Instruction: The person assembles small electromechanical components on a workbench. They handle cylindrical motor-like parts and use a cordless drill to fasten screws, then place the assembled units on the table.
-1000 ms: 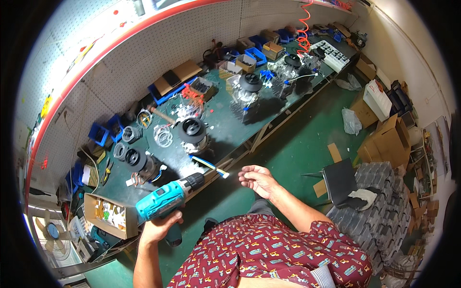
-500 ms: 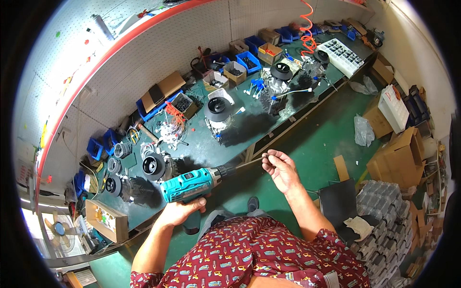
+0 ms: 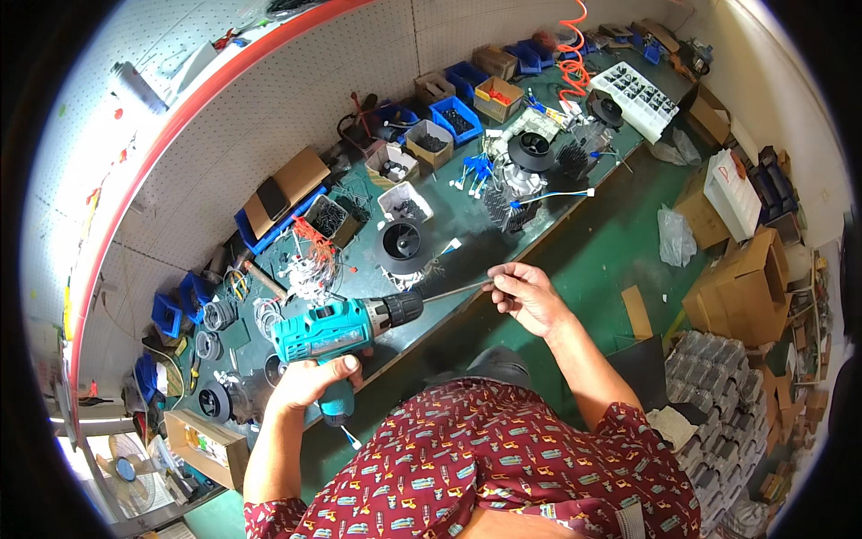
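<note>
My left hand [image 3: 312, 381] is wrapped round the handle of a teal and black cordless drill [image 3: 323, 331], held level over the bench's front edge. A long thin driver bit [image 3: 453, 291] sticks out of its chuck to the right. The thumb and fingers of my right hand [image 3: 532, 301] pinch at the far end of that bit; whether a small screw sits there is hidden. Just beyond the drill stands a motor unit with a black round impeller [image 3: 403, 246]. Another such unit [image 3: 532, 153] with finned metal stands farther right, and one [image 3: 215, 400] lies at the left.
Blue bins [image 3: 457, 121] and small cardboard boxes [image 3: 430, 144] of parts line the bench's back. A coiled orange hose [image 3: 573, 67] hangs near a white parts tray [image 3: 634, 101]. Stacked grey metal parts [image 3: 714, 418] and a large carton [image 3: 741, 287] stand on the right floor.
My body has come closer to the bench, and the view has shifted with it. The drill has moved slightly left and up in view; both hands keep their hold.
</note>
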